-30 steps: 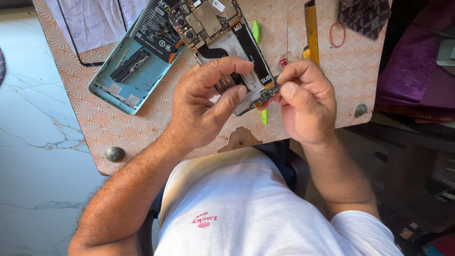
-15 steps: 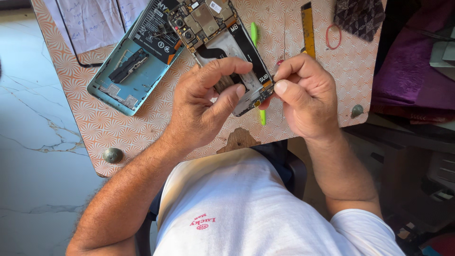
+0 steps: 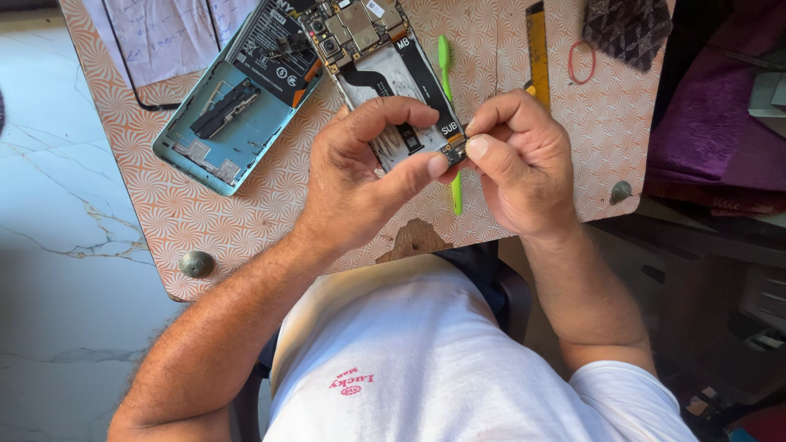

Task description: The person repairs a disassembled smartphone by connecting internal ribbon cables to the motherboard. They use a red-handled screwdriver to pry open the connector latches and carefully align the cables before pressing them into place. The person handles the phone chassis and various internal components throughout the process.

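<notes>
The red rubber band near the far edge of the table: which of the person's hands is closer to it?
Right. The right hand is just below and left of the red rubber band, apart from it. The left hand grips the opened phone farther left.

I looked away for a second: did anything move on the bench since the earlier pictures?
Hardly. Both hands, left hand and right hand, keep pinching the lower end of the opened phone. The green pry tool, teal back cover, yellow tool and red rubber band lie as before.
</notes>
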